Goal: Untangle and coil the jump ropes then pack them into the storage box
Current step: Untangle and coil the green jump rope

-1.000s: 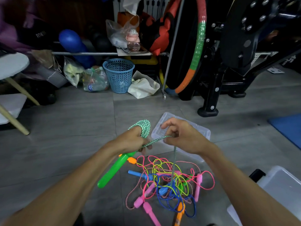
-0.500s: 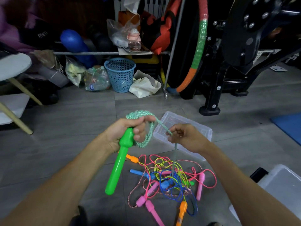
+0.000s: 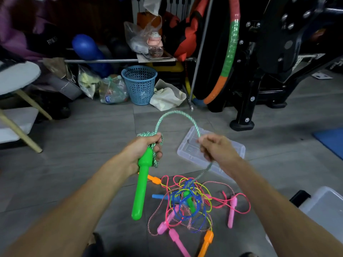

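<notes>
From the head camera, we see the left hand [image 3: 146, 149] with fingers curled tight around the top of the green handle [image 3: 142, 184] and a bundle of coiled green-and-white rope [image 3: 156, 154] pressed against it. The handle's long axis runs down from that fist and slightly left, free end aimed at the floor and back toward us. Out of the top of the fist the rope arcs up and over to the right hand [image 3: 213, 149], which pinches it between thumb and curled fingers. Below the right hand the same rope drops down and left into the tangled pile of jump ropes [image 3: 193, 203], lying on the floor beneath and between both hands, pink, orange and blue handles poking out. Just beyond the right hand, partly behind it, lies a clear lid [image 3: 232, 151] flat on the floor. Right of the right forearm, at the edge of view, sits the storage box [image 3: 324, 206]
</notes>
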Demonstrator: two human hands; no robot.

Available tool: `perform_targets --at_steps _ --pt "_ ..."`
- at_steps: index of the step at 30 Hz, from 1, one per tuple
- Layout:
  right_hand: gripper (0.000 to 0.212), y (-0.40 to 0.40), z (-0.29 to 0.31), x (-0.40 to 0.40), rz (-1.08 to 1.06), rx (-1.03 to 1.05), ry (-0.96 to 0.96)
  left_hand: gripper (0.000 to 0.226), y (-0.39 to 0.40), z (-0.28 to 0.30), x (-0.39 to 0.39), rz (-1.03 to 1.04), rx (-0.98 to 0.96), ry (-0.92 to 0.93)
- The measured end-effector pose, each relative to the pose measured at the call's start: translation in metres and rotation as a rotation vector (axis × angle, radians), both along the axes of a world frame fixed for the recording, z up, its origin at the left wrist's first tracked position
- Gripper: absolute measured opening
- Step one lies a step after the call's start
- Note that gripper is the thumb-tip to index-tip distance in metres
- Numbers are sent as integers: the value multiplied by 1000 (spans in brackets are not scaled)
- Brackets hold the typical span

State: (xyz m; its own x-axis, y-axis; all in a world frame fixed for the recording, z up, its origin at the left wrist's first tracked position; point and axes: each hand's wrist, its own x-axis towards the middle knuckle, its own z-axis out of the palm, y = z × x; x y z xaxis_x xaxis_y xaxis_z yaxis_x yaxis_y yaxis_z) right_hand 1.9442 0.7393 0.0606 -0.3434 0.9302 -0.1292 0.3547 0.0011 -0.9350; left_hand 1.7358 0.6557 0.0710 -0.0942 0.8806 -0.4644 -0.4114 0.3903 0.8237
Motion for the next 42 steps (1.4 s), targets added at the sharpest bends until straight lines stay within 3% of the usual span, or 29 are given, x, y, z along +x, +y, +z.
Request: perform_targets --at_steps 2,5,7,11,14,20,24,25,28,32,35,38,40,42 --pt "15 2 -14 3 -2 166 -403 29 -2 2 1 -11 50 -99" --pt "19 -1 -20 -3 25 203 -453 20 -2 9 -2 21 140 -261" --pt "18 -8 -16 -6 185 318 -595 16 0 9 -2 89 196 -294" --pt "14 -25 -12 -14 554 323 -499 26 3 6 3 177 273 -294" --pt "12 -34 -3 -23 587 270 -367 21 6 3 12 194 302 -181" --pt "24 -39 6 -26 512 84 -152 21 5 -17 23 0 360 579" --pt "23 -36 6 -22 451 60 -48 26 6 -27 15 -303 254 1263" --pt "27 -34 6 -20 427 62 -36 26 5 -24 14 -384 216 1237" --pt "38 -27 4 -14 350 83 -1 28 4 -11 13 -559 162 882" --pt "36 -19 -1 -11 318 246 -94 14 0 2 10 -603 179 548" --pt "22 -21 -15 -12 320 465 -282 19 0 -2 7 -546 273 462" --pt "8 -20 -23 -14 305 651 -396 15 1 2 11 -390 357 264" --pt "26 -16 -29 -14 274 674 -435 13 -1 8 12 -347 383 163" --pt "44 -12 -37 -11 258 552 -524 13 -2 11 10 -329 392 89"
